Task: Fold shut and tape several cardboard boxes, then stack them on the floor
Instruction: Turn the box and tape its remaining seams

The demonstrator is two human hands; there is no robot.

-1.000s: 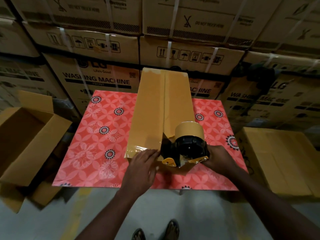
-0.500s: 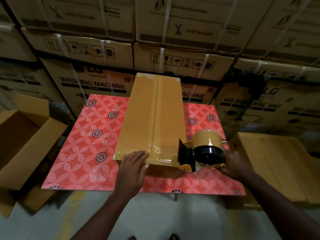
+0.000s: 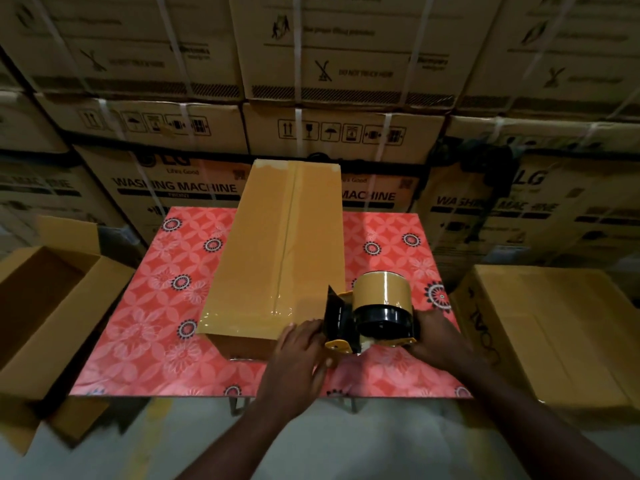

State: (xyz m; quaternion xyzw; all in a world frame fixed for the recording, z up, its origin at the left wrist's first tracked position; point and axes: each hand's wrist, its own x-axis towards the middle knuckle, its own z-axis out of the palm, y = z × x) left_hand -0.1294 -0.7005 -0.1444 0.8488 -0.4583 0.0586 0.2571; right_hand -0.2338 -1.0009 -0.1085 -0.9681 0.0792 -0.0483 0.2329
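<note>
A long narrow cardboard box (image 3: 277,251) lies lengthwise on the red flowered table (image 3: 145,306), its top flaps folded shut and covered with glossy brown tape. At its near right corner stands a black and yellow tape dispenser (image 3: 374,317) with a brown roll. My right hand (image 3: 440,341) grips the dispenser's handle from the right. My left hand (image 3: 298,355) lies with straight fingers against the box's near end and the dispenser's front blade.
An open cardboard box (image 3: 52,317) stands on the floor at the left. A closed box (image 3: 554,334) sits at the right. Strapped washing machine cartons (image 3: 329,133) form a wall behind the table. Grey floor (image 3: 121,455) lies below.
The dispenser has shifted right off the box's near end. My left hand slid right along the near edge to the box's right corner beside the dispenser.
</note>
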